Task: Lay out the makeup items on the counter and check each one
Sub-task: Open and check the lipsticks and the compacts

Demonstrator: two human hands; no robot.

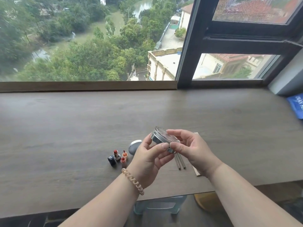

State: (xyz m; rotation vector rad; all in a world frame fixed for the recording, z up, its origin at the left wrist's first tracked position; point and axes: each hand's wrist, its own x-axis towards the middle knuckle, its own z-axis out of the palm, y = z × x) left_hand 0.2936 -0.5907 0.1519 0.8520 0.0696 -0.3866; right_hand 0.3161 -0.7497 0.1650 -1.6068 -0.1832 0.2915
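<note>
Round silver compact (161,139) held up above the counter (82,122), near-centre of the scene, tilted so its far-left edge is higher. Metal rim is shiny, top face looks patterned or reflective, detail too blurred to read. Cannot tell if the lid is cracked open.

Left hand (148,158) grips the compact from below and the left, thumb pressed at its near edge, fingers curled under it. Right hand (191,149) pinches the right side, thumb at the near edge touching the left thumb tip, index finger laid over the top. Both hands closed on the compact. Beaded bracelet (133,180) on the left wrist.

On the counter just left of the left hand: a second round silver tin (133,146), partly hidden by the hand. Further left a tight cluster: open red lipstick (116,154) upright, its black cap (111,160) lying beside it, two small orange-pink tubes (124,157) just right of the lipstick. Under the right hand, two thin pencils (180,162) lie side by side, pointing near-far. A beige strip (196,172) shows beside the right wrist, mostly hidden.

Blue packet (296,106) at the far right edge. Window (90,38) behind the counter, trees and buildings outside.
</note>
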